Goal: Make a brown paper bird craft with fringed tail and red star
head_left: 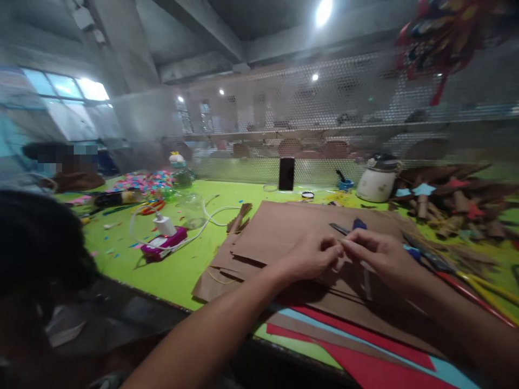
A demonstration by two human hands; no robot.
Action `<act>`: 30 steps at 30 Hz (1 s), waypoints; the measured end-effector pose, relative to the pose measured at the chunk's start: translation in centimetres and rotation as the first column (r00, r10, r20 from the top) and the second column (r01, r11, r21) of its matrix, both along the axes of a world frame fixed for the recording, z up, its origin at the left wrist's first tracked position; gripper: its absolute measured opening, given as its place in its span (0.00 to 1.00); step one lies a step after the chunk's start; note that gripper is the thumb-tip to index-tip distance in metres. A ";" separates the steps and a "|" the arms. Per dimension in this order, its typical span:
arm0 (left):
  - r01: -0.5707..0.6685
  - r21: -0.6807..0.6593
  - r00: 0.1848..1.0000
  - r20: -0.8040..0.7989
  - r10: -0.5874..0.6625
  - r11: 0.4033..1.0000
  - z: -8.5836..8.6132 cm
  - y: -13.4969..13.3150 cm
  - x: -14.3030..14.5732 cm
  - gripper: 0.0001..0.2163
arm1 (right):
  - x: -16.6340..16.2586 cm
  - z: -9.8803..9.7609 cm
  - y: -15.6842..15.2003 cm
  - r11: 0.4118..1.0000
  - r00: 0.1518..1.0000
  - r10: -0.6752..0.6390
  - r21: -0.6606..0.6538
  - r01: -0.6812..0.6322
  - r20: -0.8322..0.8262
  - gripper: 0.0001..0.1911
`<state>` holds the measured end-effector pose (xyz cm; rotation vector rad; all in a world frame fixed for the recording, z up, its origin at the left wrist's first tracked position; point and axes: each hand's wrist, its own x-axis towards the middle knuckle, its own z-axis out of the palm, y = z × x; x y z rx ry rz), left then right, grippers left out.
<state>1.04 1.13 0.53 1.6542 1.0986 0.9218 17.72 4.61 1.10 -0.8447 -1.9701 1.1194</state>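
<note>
Both bare hands met above a stack of flat brown paper sheets (279,232), which lay along the front edge of the lime-green surface (211,237). The left hand (318,256) and right hand (375,251) had their fingers curled, thumbs and forefingers drawn together and the two sets of fingertips close to each other; whether they gripped something small, I cannot tell. A dark, pointed blade (338,228) showed just behind the right fingertips. Red paper sheets (377,367) and a light-blue paper sheet (454,373) stuck out from under the brown stack, over the front edge.

Toward the right edge of the surface, rolled brown paper tubes (448,227) lay heaped with coloured stars (424,189). A white, rounded jug with a dark lid (377,181) stood near the back edge, as did an upright black rectangular device (286,174). Left of the stack sat a purple power strip (176,237) with a white plug (164,224). Multicoloured paper bits (141,182) were piled toward the back-left corner.
</note>
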 end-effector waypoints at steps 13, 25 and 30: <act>-0.016 -0.179 0.936 0.345 0.078 0.984 2.0 -0.9 0.5 0.12 | -0.2 1.8 -0.6 0.987 0.984 0.059 -0.139 -0.083 -0.166 0.16; 0.034 -0.225 0.937 0.345 0.047 0.974 1.8 -0.9 0.3 0.10 | -0.6 1.3 -0.8 0.989 0.986 0.023 -0.138 -0.046 -0.163 0.16; 0.032 -0.260 0.937 0.343 0.061 0.965 1.7 -1.0 0.2 0.10 | -0.8 0.9 -0.9 0.987 0.986 -0.063 -0.154 0.039 -0.156 0.16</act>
